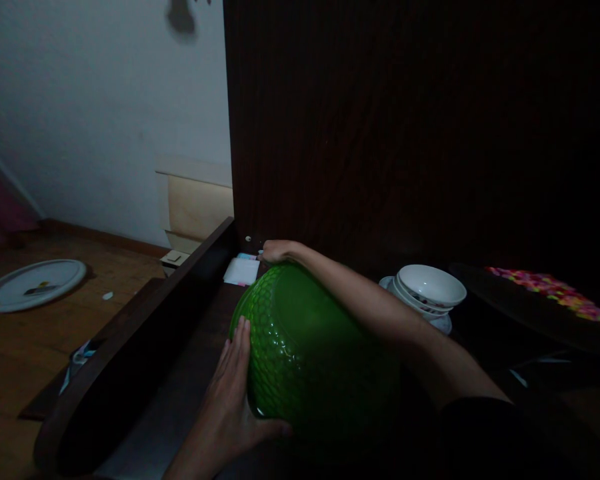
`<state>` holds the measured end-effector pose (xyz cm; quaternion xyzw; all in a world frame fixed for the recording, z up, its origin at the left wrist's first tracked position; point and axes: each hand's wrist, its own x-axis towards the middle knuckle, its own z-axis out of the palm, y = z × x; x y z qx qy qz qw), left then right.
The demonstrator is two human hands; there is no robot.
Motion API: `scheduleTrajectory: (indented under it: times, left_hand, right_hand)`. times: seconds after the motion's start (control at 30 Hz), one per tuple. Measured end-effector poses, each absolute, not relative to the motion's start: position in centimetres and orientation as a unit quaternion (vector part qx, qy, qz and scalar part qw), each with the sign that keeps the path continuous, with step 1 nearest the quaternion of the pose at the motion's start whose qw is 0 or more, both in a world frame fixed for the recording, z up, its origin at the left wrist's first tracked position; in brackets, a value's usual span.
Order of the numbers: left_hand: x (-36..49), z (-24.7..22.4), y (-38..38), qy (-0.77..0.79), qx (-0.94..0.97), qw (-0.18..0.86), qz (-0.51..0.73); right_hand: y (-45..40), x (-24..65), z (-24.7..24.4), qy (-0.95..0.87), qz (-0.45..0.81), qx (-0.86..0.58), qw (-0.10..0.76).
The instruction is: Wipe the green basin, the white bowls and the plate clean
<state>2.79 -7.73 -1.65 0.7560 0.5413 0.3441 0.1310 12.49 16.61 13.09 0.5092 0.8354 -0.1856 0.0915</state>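
A green basin with a scaly textured side is tilted on its side, its bottom facing up toward me. My left hand holds its left side, the fingers along the wall and the thumb low across it. My right arm reaches over the basin. Beyond its far edge, my right hand is curled low beside the dark upright panel; what its fingers hold, if anything, is too small to make out. Just left of that hand, white paper lies on the dark surface.
Stacked white bowls stand right of my right forearm. Farther right lies something pink and yellow. A raised dark side board runs along the left. A white round lid or tray rests on the wooden floor.
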Motion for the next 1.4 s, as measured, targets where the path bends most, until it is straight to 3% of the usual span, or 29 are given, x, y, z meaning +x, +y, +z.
scheduleTrajectory:
  times: [0.37,0.6,0.67,0.77,0.93,1.07,1.2,1.33,1.4]
  left_hand:
    - [3.1,-1.2,-7.7,0.552,0.746,0.153,0.339]
    - [2.8,-1.7,-7.5,0.533,0.763,0.122,0.346]
    - [2.7,-1.8,-7.4,0.535,0.763,0.116,0.343]
    - [2.8,-1.8,-7.5,0.538,0.762,0.113,0.341]
    - [2.7,-1.7,-7.5,0.535,0.762,0.117,0.346]
    - [2.6,-1.8,-7.4,0.538,0.763,0.116,0.340]
    - [2.6,-2.0,-7.4,0.535,0.764,0.111,0.344]
    - [2.6,-1.9,-7.4,0.534,0.762,0.113,0.349]
    - [2.6,-1.7,-7.5,0.532,0.763,0.115,0.348]
  right_hand:
    - [9.5,9.2,13.5,0.919,-0.125,0.364,0.090]
    - [3.7,9.4,13.8,0.943,-0.175,0.263,0.105]
    - [3.9,10.5,13.9,0.942,-0.204,0.262,0.042]
    - [6.1,13.4,14.3,0.902,-0.254,0.321,-0.138]
    - [11.1,21.1,15.5,0.687,-0.353,0.487,-0.409]
    - [13.1,27.8,16.0,0.562,-0.265,0.574,-0.534]
    - [13.1,31.7,14.8,0.594,-0.096,0.632,-0.488]
    - [12.1,31.0,12.3,0.682,-0.133,0.654,-0.298]
    - [11.9,29.8,11.4,0.701,-0.161,0.647,-0.253]
